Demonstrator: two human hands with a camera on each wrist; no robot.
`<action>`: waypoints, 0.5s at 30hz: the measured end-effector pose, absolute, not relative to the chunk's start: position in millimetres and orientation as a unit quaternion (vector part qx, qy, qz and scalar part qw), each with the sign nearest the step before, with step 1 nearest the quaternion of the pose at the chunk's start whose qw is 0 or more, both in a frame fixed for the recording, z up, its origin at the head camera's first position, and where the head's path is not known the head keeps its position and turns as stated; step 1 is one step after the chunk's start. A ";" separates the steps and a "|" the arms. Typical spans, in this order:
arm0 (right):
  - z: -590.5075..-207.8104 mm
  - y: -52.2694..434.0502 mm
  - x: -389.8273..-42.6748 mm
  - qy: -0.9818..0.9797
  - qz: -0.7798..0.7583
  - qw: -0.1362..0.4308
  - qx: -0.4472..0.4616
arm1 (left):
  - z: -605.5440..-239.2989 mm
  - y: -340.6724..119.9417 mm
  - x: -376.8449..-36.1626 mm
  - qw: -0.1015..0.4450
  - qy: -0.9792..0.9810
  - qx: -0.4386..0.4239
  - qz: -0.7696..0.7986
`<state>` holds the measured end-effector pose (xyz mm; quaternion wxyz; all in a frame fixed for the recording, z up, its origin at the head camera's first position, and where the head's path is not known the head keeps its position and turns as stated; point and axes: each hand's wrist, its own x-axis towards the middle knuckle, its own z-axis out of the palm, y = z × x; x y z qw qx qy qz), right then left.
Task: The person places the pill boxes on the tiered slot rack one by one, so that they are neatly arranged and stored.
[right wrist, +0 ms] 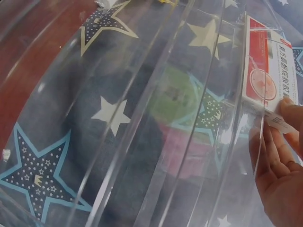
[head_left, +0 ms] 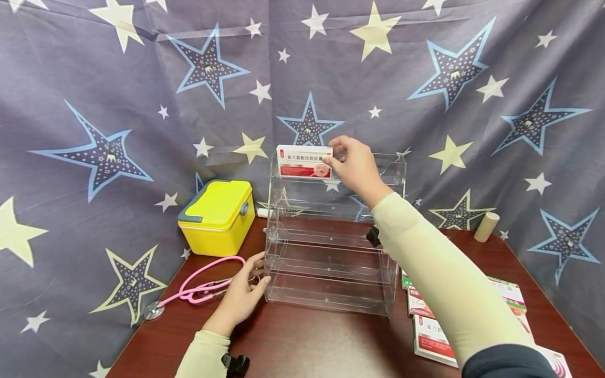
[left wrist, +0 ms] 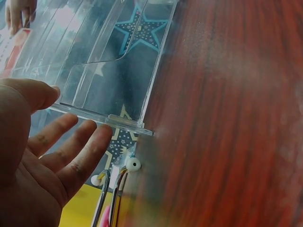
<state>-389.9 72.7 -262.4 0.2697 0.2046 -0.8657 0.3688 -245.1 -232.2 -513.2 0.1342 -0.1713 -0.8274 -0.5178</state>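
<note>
On the left of the bench (head_left: 302, 341) stands a yellow case (head_left: 218, 216), with a pink stethoscope (head_left: 198, 286) in front of it. The left hand (head_left: 242, 294) rests with straight fingers against the lower left corner of the clear rack (head_left: 331, 262). The right hand (head_left: 355, 165) pinches a red-and-white box (head_left: 304, 161) at the top tier of the rack. More boxes (head_left: 427, 336) lie at the right.

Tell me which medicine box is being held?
The red-and-white box at the clear rack's top shelf, pinched by the right hand; the others lie on the table.
</note>
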 end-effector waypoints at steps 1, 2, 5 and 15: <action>-262.7 72.1 -389.9 -0.866 0.371 0.267 0.204 | -512.9 -232.3 -244.8 0.134 -0.827 -0.173 -0.518; -263.1 71.7 -389.9 -0.866 0.373 0.265 0.204 | -512.4 -232.2 -244.5 0.133 -0.827 -0.175 -0.518; -264.5 70.8 -390.3 -0.868 0.369 0.263 0.203 | -510.7 -232.3 -243.5 0.132 -0.827 -0.180 -0.516; -267.1 69.6 -394.0 -0.875 0.342 0.273 0.208 | -511.3 -229.8 -243.2 0.135 -0.828 -0.164 -0.518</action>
